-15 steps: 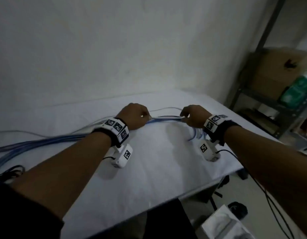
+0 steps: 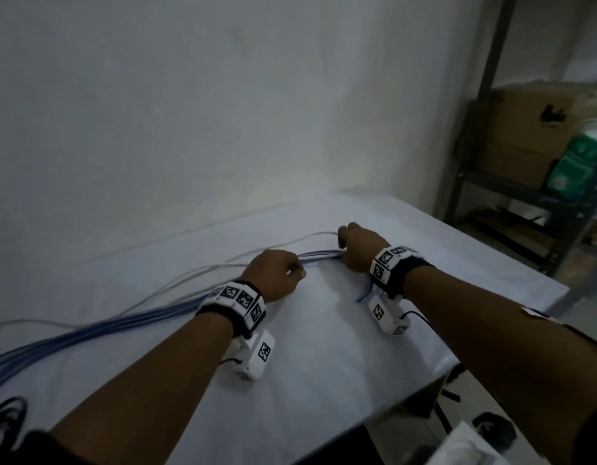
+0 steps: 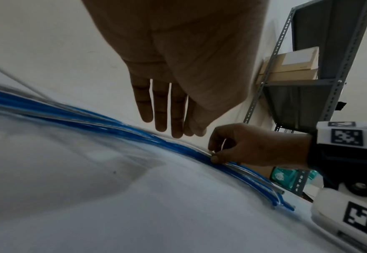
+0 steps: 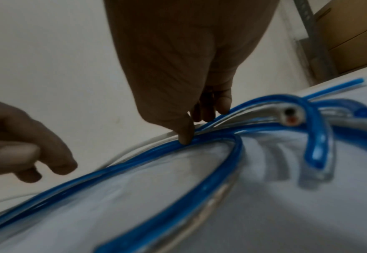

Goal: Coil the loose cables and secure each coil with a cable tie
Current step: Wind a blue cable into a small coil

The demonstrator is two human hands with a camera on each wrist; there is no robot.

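Cables first: several translucent blue plastic cables (image 2: 89, 330) and a few pale grey ones (image 2: 176, 283), too blurred to count, run from lower left to centre across the white-covered counter (image 2: 324, 380). Left hand (image 2: 273, 273) hangs loose-fingered above them; right hand (image 2: 357, 246) pinches the bundle. Brown cardboard boxes (image 2: 525, 129) fill the grey metal shelf (image 2: 485, 95), upper right.
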